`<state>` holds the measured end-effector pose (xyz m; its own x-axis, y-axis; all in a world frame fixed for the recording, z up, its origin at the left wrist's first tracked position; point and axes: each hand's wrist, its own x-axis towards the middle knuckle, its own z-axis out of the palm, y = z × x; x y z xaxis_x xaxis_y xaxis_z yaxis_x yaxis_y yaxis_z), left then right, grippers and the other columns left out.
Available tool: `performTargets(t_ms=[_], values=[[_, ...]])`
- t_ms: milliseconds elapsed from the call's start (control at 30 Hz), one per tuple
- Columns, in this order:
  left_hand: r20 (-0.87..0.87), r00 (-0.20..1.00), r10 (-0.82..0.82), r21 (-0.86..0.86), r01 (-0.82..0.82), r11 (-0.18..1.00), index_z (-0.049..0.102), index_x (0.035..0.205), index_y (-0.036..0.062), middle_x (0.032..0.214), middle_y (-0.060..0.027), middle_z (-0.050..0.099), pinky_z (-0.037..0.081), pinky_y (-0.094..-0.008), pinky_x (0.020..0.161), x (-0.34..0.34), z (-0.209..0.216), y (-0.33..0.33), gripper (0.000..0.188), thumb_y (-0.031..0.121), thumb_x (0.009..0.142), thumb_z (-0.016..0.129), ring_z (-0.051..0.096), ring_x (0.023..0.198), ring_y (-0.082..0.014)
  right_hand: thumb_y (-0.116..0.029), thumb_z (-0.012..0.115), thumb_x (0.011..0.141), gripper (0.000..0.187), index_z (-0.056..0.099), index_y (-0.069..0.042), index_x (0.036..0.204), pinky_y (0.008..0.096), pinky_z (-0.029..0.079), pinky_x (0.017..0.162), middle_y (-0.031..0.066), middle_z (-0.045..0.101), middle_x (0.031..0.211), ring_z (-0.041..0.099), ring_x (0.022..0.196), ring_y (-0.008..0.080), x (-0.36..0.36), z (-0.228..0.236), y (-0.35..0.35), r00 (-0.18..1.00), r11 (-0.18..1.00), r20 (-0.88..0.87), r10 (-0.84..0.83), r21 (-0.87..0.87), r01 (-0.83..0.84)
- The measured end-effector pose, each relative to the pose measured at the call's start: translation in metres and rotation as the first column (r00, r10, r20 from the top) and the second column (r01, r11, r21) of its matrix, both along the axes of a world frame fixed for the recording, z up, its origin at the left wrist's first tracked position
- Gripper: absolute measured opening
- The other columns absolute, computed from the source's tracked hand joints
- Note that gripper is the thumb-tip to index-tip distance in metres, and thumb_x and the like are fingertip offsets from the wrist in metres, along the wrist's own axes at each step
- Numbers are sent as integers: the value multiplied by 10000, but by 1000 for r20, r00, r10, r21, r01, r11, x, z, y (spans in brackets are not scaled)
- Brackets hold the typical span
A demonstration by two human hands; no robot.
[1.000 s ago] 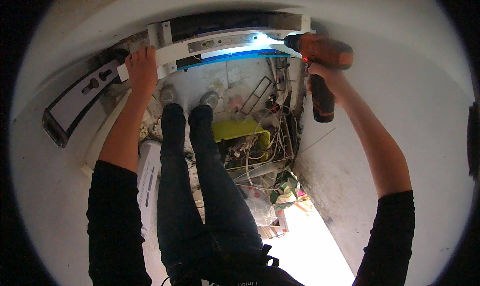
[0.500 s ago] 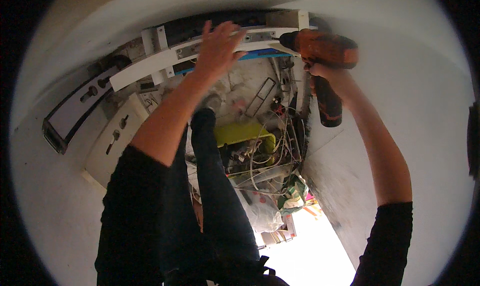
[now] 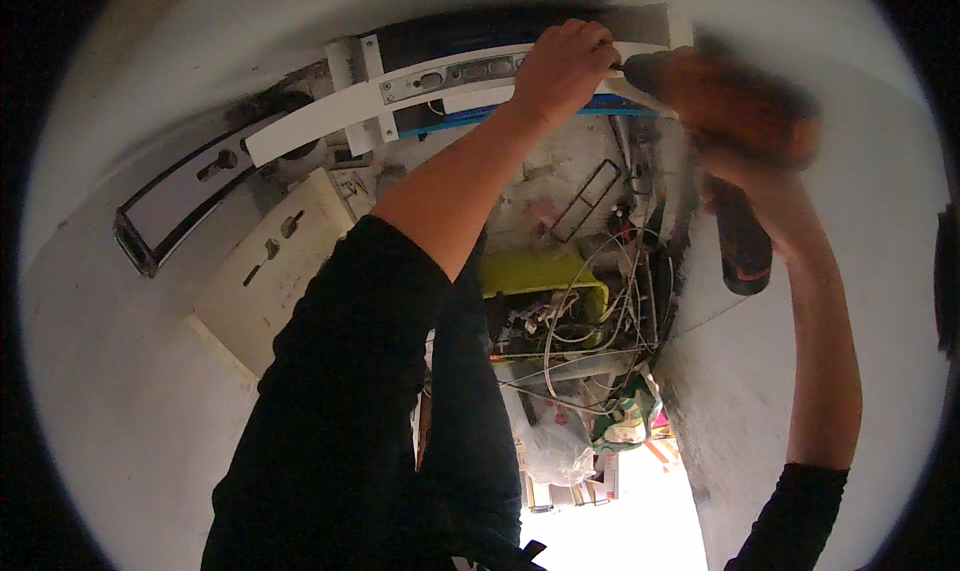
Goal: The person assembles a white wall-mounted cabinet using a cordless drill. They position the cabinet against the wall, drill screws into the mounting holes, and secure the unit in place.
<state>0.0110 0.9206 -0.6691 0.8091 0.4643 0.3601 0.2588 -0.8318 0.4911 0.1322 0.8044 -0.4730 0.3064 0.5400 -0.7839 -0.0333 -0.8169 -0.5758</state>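
My right hand (image 3: 750, 171) grips an orange-and-black cordless drill (image 3: 740, 106), blurred by motion, its nose pointing left. Close to the drill's tip, my left hand (image 3: 567, 66) lies over a long white strip (image 3: 310, 128), with the fingers curled together. What those fingers pinch, if anything, is too small to make out. A slotted metal plate (image 3: 430, 81) is set along the strip and runs under my left hand. An upright white bracket (image 3: 357, 91) stands behind the strip's left part.
Pale walls close in on both sides. Left stand a cream slotted panel (image 3: 262, 261) and a dark-framed plate (image 3: 190, 191). Below are a yellow-green bin (image 3: 530, 271) of clutter, tangled cables (image 3: 560, 341), a clear plastic bag (image 3: 555, 446) and a thin metal frame (image 3: 588, 199).
My left hand has moved right along the strip toward the drill tip, and its spread fingers have curled. The drill has shifted right in view. The whole view has shifted somewhat too.
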Motion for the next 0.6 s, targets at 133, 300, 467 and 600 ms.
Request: performTargets(t_ms=[133,300,467,600], values=[[-14,1000,24,109,-22,994,619,805,136,914,-6,508,461,-318,706,3,-1,0,198,258,663,681,496,889,-200,-170,588,749,177,549,-41,864,263,452,524,35,545,632,525,548,113,-1,21,4,995,997,102,14,-73,-6],[-27,998,50,183,-44,982,592,772,140,892,7,506,448,-327,681,4,-2,0,151,263,699,639,492,872,-187,-203,612,724,286,560,-21,939,264,456,527,50,556,652,529,548,124,-6,44,-23,971,981,138,-195,47,190],[-7,988,-153,458,139,878,551,797,134,784,-1,493,343,-356,714,9,-7,14,218,331,724,611,485,780,-188,-217,623,693,381,546,22,980,266,465,513,65,559,646,542,547,146,-22,45,-82,848,850,59,-527,62,524],[-214,956,-200,351,266,898,564,695,144,717,9,483,337,-359,666,11,7,9,169,302,745,598,487,709,-176,-221,579,724,475,469,34,1110,284,466,507,105,558,845,533,556,150,-46,36,-124,807,808,-43,-589,-3,589]])
